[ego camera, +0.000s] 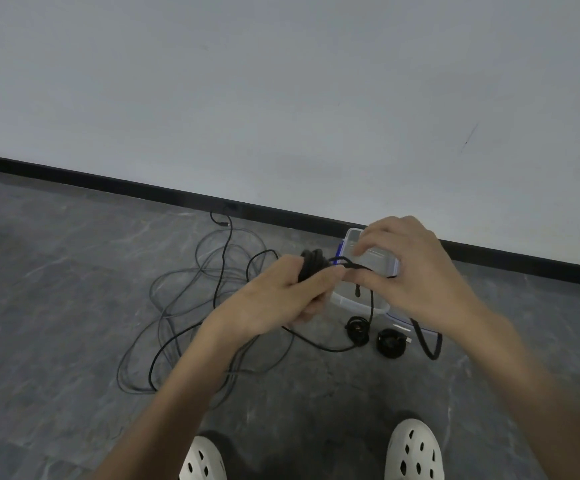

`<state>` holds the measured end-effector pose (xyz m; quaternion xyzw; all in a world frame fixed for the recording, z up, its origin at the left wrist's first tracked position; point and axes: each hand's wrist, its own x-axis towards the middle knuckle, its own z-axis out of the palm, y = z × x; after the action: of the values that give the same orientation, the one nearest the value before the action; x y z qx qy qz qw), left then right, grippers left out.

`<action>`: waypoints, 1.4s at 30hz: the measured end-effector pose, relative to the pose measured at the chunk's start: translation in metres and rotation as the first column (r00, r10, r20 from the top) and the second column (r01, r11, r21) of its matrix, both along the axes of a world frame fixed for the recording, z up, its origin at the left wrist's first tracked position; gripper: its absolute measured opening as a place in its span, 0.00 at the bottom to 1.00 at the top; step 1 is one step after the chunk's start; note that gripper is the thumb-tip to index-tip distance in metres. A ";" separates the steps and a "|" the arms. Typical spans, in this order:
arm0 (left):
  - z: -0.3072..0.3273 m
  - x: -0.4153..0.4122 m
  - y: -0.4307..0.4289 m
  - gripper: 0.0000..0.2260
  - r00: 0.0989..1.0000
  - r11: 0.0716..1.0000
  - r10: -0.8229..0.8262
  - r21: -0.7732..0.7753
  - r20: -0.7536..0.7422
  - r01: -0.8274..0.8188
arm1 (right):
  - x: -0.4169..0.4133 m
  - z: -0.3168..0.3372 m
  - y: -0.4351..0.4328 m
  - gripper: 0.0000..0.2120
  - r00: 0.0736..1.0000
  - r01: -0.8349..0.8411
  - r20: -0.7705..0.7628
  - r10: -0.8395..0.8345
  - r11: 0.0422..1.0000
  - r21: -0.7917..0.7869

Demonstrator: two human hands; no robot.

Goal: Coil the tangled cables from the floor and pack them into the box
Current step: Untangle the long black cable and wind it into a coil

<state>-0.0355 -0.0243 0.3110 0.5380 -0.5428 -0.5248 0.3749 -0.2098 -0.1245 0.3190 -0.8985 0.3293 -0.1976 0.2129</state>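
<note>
Altogether: two hands, one box, one held coil, two small coils, one thick cable, one tangle, two clogs.
Left hand (274, 299): fingers curled tight round the held coil, up in front of the box's left edge.
Right hand (416, 271): thumb and fingertips pinch a black strand (349, 264) that runs over from the held coil, above the box's open top.
Held coil (311, 261): black round cord, several tight turns bunched together. One long slack loop drops from it to the floor in front of the box. A short plug end (358, 291) hangs below the right hand, over the box.
Box (349, 301): clear plastic, open at the top, with blue clips on its sides. It stands on the grey floor (74, 306) close to the black baseboard (143, 185). The hands cover most of its inside.
Small coils: two, black and tightly wound, on the floor just in front of the box. They lie side by side and apart, one (358, 329) nearer the box and one (390, 342) to its right.
Thick cable (427, 344): black, braided, bent in a U at the box's front right.
Tangle (195, 306): left of the box, thin grey and black strands in wide overlapping loops. I cannot tell how many cables are in it. One plug end lies near the baseboard.
Clogs: two, white with holes, well in front of the box, left (203, 459) and right (415, 452).
</note>
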 end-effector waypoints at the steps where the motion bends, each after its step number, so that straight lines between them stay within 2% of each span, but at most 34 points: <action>1: -0.001 0.000 -0.001 0.17 0.999 0.999 0.050 -0.008 0.003 -0.050 | 0.001 -0.001 0.001 0.21 0.998 0.062 0.003 -0.062 0.998 0.006; 4: -0.001 -0.004 -0.003 0.17 0.975 0.976 0.216 -0.017 -0.059 -0.217 | 0.008 -0.008 0.006 0.24 0.970 0.236 -0.062 -0.236 0.972 -0.010; 7: -0.002 -0.007 -0.006 0.18 0.907 0.908 0.415 -0.028 -0.067 -0.418 | 0.012 -0.014 0.008 0.24 0.922 0.349 -0.138 -0.361 0.932 -0.101; 11: -0.002 0.002 -0.008 0.17 0.735 0.738 0.670 -0.012 -0.106 -0.675 | 0.005 -0.014 0.004 0.15 0.895 0.416 -0.071 -0.440 0.881 -0.227; 13: 0.000 0.016 -0.007 0.18 0.661 0.664 0.740 -0.021 -0.127 -0.747 | -0.002 -0.012 -0.001 0.08 0.886 0.426 -0.124 -0.447 0.890 -0.163; 14: 0.002 0.022 -0.006 0.18 0.644 0.646 0.753 -0.035 -0.131 -0.763 | -0.004 -0.011 -0.003 0.06 0.883 0.428 -0.165 -0.440 0.898 -0.102; 16: 0.002 0.029 -0.005 0.18 0.630 0.629 0.761 -0.061 -0.156 -0.775 | -0.007 -0.011 -0.005 0.10 0.871 0.428 -0.260 -0.417 0.904 -0.017; 19: 0.002 0.029 -0.004 0.19 0.624 0.627 0.753 -0.061 -0.209 -0.777 | -0.006 -0.011 -0.006 0.19 0.828 0.433 -0.399 -0.394 0.901 0.008; 22: 0.004 0.029 -0.003 0.17 0.603 0.630 0.729 -0.026 -0.323 -0.776 | -0.009 -0.012 -0.003 0.28 0.766 0.433 -0.536 -0.354 0.901 0.024; 24: 0.006 0.029 -0.003 0.16 0.595 0.649 0.704 0.011 -0.387 -0.761 | -0.013 -0.016 0.000 0.30 0.712 0.377 -0.650 -0.264 0.926 0.036; 27: 0.008 0.021 -0.003 0.16 0.662 0.726 0.635 0.016 -0.398 -0.687 | -0.008 -0.024 0.005 0.31 0.650 0.301 -0.743 -0.160 0.952 0.058; 28: 0.008 0.017 -0.004 0.17 0.694 0.757 0.605 0.011 -0.391 -0.653 | -0.004 -0.025 0.006 0.32 0.668 0.260 -0.732 -0.137 0.964 0.056; 30: 0.007 0.006 -0.004 0.16 0.748 0.809 0.550 0.014 -0.371 -0.588 | 0.006 -0.024 0.009 0.33 0.800 0.155 -0.598 -0.051 0.980 0.124; 31: 0.007 0.001 -0.004 0.16 0.766 0.826 0.530 0.020 -0.364 -0.563 | 0.012 -0.023 0.011 0.30 0.880 0.107 -0.475 0.000 0.974 0.199; 33: 0.006 -0.005 -0.005 0.17 0.781 0.848 0.501 0.030 -0.372 -0.529 | 0.020 -0.022 0.013 0.16 0.967 0.078 -0.257 0.002 0.950 0.303; 34: 0.006 -0.006 -0.005 0.17 0.782 0.855 0.489 0.034 -0.386 -0.518 | 0.022 -0.023 0.012 0.12 0.981 0.097 -0.189 -0.037 0.942 0.320; 38: 0.007 -0.005 -0.003 0.18 0.746 0.903 0.406 0.104 -0.528 -0.418 | 0.023 -0.025 0.004 0.16 0.984 0.151 0.036 -0.174 0.926 0.345; 42: 0.009 -0.007 -0.001 0.19 0.706 0.968 0.245 0.134 -0.664 -0.210 | 0.024 -0.029 -0.005 0.11 0.949 0.207 0.143 -0.282 0.896 0.394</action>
<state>-0.0429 -0.0257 0.3199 0.3822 -0.2859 -0.6467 0.5949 -0.1854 -0.1293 0.2904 -0.7687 0.4490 -0.2440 0.3847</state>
